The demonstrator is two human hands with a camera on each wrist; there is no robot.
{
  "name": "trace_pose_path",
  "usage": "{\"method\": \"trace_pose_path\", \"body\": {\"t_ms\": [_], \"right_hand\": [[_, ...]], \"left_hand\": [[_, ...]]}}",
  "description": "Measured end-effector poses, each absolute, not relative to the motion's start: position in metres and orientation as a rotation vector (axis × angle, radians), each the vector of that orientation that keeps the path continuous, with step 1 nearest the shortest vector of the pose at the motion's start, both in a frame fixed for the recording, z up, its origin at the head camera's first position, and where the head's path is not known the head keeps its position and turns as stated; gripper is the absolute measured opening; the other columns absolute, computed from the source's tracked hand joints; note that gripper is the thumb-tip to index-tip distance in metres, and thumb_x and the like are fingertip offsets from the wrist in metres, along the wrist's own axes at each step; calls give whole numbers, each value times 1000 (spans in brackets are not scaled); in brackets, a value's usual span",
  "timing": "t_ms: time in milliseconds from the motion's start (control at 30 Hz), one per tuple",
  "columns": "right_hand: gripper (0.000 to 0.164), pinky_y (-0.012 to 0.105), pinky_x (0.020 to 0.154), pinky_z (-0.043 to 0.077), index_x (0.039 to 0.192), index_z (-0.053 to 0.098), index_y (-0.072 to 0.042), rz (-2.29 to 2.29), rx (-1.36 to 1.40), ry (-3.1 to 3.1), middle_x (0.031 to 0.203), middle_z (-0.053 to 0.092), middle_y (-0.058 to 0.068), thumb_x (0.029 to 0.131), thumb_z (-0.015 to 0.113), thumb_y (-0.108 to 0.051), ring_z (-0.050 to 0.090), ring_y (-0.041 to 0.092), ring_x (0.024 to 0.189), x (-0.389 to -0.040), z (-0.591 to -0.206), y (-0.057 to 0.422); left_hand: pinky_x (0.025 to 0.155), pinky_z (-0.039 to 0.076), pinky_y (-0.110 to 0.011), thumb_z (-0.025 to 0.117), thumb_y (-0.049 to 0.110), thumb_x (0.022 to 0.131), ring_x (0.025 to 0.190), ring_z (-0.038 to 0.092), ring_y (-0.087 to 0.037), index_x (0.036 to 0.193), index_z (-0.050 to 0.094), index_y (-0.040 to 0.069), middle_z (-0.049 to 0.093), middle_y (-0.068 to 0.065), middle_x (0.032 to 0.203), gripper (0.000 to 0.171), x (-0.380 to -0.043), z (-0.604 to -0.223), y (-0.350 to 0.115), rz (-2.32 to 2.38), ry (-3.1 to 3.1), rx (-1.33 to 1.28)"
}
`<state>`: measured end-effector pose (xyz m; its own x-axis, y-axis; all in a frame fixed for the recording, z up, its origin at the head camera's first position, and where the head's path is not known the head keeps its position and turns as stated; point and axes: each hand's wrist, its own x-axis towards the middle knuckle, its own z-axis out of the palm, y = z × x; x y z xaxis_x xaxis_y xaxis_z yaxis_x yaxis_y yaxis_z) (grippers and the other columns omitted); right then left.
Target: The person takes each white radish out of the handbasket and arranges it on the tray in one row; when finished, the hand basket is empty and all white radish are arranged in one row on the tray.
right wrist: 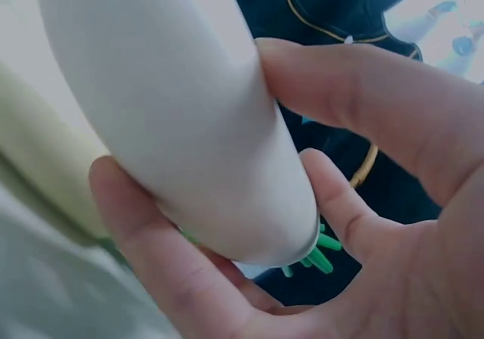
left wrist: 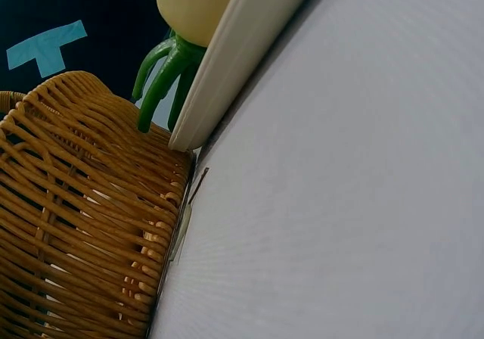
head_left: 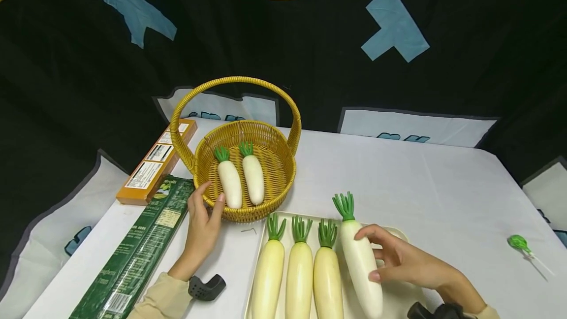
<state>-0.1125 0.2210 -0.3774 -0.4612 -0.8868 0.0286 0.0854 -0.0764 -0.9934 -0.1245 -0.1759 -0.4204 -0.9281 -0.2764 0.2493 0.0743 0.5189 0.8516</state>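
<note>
My right hand (head_left: 400, 260) grips a white radish (head_left: 361, 265) with green leaf stubs, thumb on one side and fingers on the other. That radish is tilted over a cream tray (head_left: 398, 233); the right wrist view shows its smooth white body (right wrist: 181, 112) close up. Three yellowish radishes (head_left: 299, 274) lie side by side in the tray. My left hand (head_left: 204, 225) rests at the near-left rim of a yellow wicker basket (head_left: 248, 214), thumb and forefinger spread. Two white radishes (head_left: 230, 183) lie inside the basket. In the left wrist view, the basket's woven side (left wrist: 83, 210) shows, but not the hand.
Left of the basket lie a green noodle-like packet (head_left: 146, 240) and an orange box (head_left: 155, 166). A small bent metal piece (head_left: 249, 231) sits between basket and tray. A green lollipop (head_left: 519, 243) lies far right. A black cloth hangs behind the white table (head_left: 398, 176).
</note>
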Motion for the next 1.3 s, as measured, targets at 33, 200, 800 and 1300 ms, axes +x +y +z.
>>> {"method": "trace_pose_path", "body": {"t_ms": [33, 200, 800, 1300], "right_hand": [[50, 31, 83, 48, 129, 18, 1, -1641, -898, 1429, 130, 28, 8, 87, 43, 13, 48, 19, 114, -109, -380, 225], [54, 31, 87, 47, 135, 17, -4, -1654, -713, 1371, 132, 35, 6, 89, 42, 10, 50, 18, 112, -88, -392, 238], [56, 19, 57, 39, 137, 33, -17, -1323, -544, 1996, 86, 41, 4, 88, 59, -23, 44, 2, 71, -61, -393, 218], [67, 20, 72, 43, 144, 21, -22, -1244, -495, 2110, 107, 47, 11, 88, 58, -28, 52, 5, 87, -60, -391, 212]], "left_hand": [[94, 29, -52, 42, 33, 95, 123, 29, -36, 138, 25, 11, 16, -21, 142, 51, -125, -420, -176, -1376, -2411, 166], [93, 30, -52, 42, 34, 95, 121, 30, -37, 138, 25, 10, 16, -21, 142, 52, -125, -419, -176, -1389, -2413, 166], [98, 24, -57, 43, 32, 95, 129, 24, -40, 137, 26, 9, 18, -22, 141, 51, -125, -420, -176, -1379, -2392, 153], [99, 24, -55, 44, 31, 95, 128, 25, -39, 137, 26, 8, 18, -23, 140, 51, -125, -420, -176, -1383, -2385, 154]]}}
